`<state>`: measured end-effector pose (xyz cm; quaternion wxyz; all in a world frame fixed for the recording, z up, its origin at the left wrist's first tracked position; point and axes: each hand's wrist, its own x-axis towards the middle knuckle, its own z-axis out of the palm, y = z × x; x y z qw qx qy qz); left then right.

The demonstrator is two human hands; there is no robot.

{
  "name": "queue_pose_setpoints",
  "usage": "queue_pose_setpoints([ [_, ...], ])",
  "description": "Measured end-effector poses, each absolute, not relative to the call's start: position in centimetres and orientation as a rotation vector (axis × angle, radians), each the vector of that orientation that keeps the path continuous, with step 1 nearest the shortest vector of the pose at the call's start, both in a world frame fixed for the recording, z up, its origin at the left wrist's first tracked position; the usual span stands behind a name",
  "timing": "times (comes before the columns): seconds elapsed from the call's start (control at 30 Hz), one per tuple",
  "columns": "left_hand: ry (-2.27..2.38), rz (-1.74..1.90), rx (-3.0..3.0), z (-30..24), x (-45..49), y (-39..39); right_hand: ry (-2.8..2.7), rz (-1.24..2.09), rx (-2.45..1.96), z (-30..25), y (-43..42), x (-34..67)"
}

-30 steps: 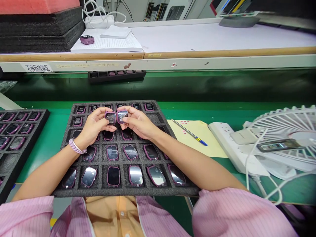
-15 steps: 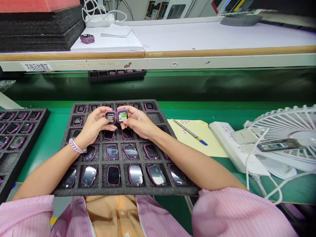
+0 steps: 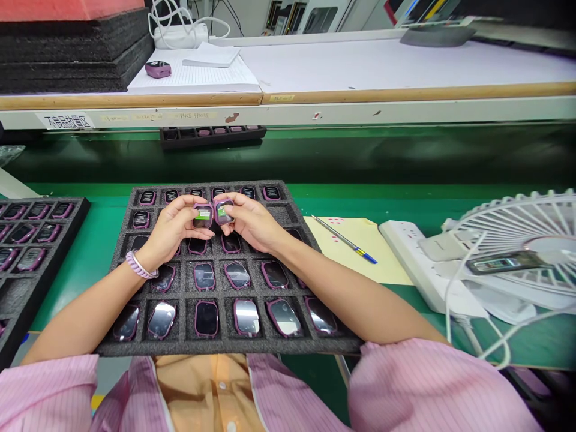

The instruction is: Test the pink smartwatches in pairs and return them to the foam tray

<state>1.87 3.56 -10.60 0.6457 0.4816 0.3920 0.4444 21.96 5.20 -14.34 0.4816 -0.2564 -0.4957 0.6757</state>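
Observation:
Over the far half of a grey foam tray [image 3: 234, 347], my two hands hold a purple smartwatch case each, side by side. My left hand [image 3: 173, 227] grips the left smartwatch [image 3: 203, 219], its thumb at the lit screen, which shows a green band. The right smartwatch [image 3: 221, 213] is pinched in my right hand [image 3: 252, 222], with the thumb over its screen, where some green shows. Beneath, the tray's pockets carry several more purple watches, such as a dark-screened watch [image 3: 206, 318] in the near row. Some watches in the far row show lit text.
At the left lies a second watch tray [image 3: 49, 282]. To the right are yellow paper [image 3: 387, 258] with a pen [image 3: 344, 239], a white power strip [image 3: 418, 264] and a white fan [image 3: 531, 240]. A shelf [image 3: 360, 66] crosses the back, holding stacked black foam [image 3: 72, 54] and a notebook [image 3: 216, 78].
The left watch's screen has gone from white text on black to one with a green band. My right thumb has moved up onto the right watch's screen. Both hands stay in place.

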Motion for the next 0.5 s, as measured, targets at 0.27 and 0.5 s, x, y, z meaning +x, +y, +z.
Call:
queue_pose_setpoints([
  [0.27,0.891,0.998,1.109,-10.32,2.01,3.19,-1.284,1.569,-0.652,-14.73,5.23,21.99],
  [0.5,0.905,1.003,1.123,-10.28,2.1,3.15,-1.301,1.583,-0.628,-14.62,5.15,22.05],
])
